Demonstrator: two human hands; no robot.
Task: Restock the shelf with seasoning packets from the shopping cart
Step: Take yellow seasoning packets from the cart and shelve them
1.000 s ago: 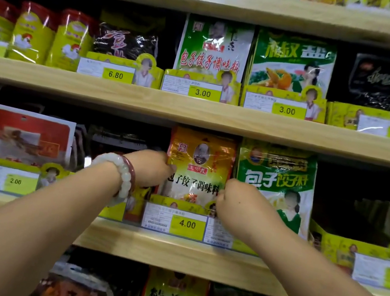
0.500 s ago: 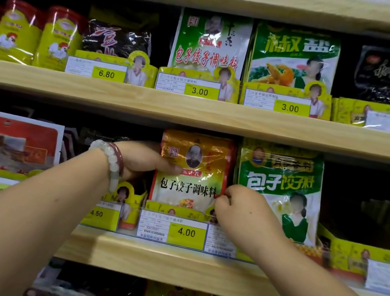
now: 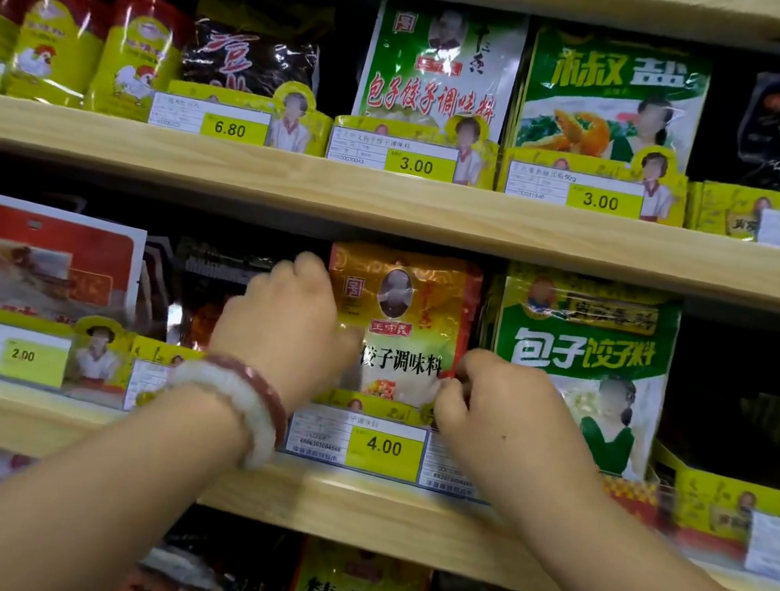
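On the middle shelf, hands grip orange packet's side edges

Stood on the upper board at left: three yellow red-lidded canisters; beside them, a dark bag.

Orange-gold packet – red edging; green-white packet beside it; yellow price tag; bracelets white and, seemingly, dark red.

Pale wooden shelf boards, yellow price tags, dark recesses behind
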